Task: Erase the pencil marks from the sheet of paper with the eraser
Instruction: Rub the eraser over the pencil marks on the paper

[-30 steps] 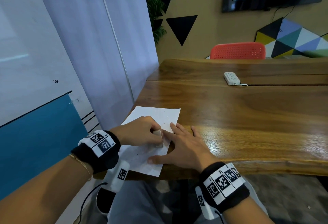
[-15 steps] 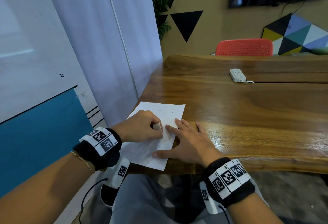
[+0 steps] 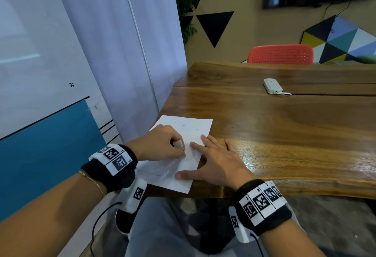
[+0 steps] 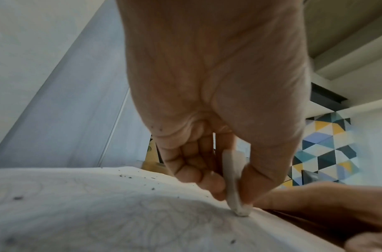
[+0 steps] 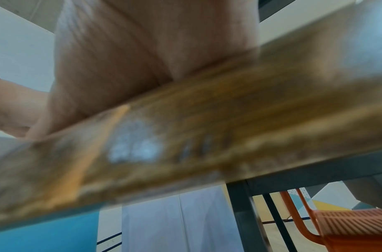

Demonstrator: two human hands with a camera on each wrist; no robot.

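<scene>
A white sheet of paper [image 3: 195,129] with faint pencil lines lies at the near left corner of the wooden table [image 3: 284,124]. My left hand [image 3: 162,145] pinches a pale eraser [image 3: 179,145] between thumb and fingers. In the left wrist view the eraser [image 4: 234,184] stands on end with its tip on the paper [image 4: 88,204], where dark crumbs are scattered. My right hand [image 3: 213,159] lies flat with spread fingers on the sheet's right edge, thumb near its front corner. The right wrist view shows only my palm [image 5: 142,51] above the blurred table edge [image 5: 207,127].
A white power strip [image 3: 272,86] lies far back on the table. A red chair [image 3: 280,54] stands behind the table, and another orange chair [image 5: 347,226] shows under it. A curtain and whiteboard wall are to the left. My legs are under the near edge.
The left hand has shifted the eraser a little back and forth over the middle of the sheet. The right hand stays flat on the paper. The head view drifted slightly.
</scene>
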